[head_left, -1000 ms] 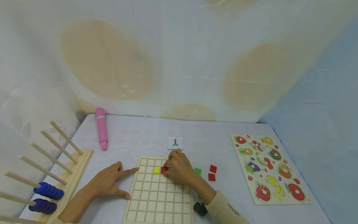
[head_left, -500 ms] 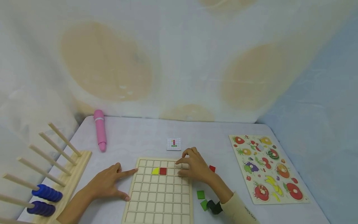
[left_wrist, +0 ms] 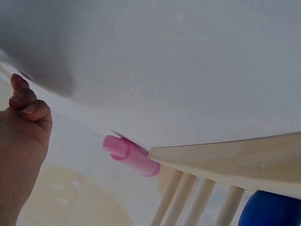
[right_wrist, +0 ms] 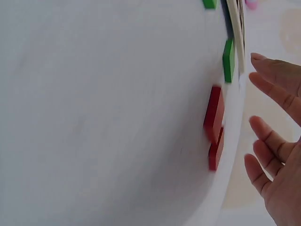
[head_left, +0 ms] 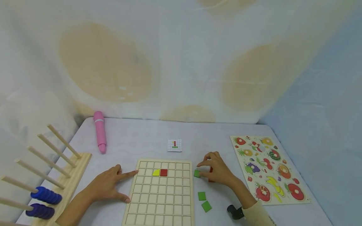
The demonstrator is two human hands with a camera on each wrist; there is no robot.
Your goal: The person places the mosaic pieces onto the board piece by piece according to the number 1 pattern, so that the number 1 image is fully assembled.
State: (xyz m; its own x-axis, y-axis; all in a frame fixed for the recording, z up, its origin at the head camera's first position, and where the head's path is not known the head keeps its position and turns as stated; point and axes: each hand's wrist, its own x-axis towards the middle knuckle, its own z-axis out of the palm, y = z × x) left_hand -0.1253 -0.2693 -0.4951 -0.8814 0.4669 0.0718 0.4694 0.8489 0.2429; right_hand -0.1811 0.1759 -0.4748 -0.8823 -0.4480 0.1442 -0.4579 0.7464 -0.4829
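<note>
My left hand [head_left: 106, 185] lies at the left side of a wooden grid board [head_left: 161, 198], its index finger and thumb stretched out against the edge. A yellow tile [head_left: 156, 172] with a slanted side and a red square tile [head_left: 163, 172] sit side by side in the board's second row. Right of the board, my right hand [head_left: 217, 169] hovers with fingers spread, holding nothing. Beneath it are a red tile [right_wrist: 214, 113] and another red tile [right_wrist: 216, 153], mostly covered by the hand in the head view. A green tile [head_left: 197, 173] lies by its fingertips.
Two more loose pieces, a green tile [head_left: 201, 196] and a tilted green tile [head_left: 206, 206], lie nearer me. Behind the board is a small pattern card [head_left: 174, 145]. A fruit puzzle board [head_left: 261, 179] is at right; a pegged bead rack [head_left: 75, 175] and pink stick [head_left: 100, 131] are left.
From the red tile on the grid, my right hand has moved right, off the board, over the loose red tiles. The red tile stays in its cell. My left hand keeps its place.
</note>
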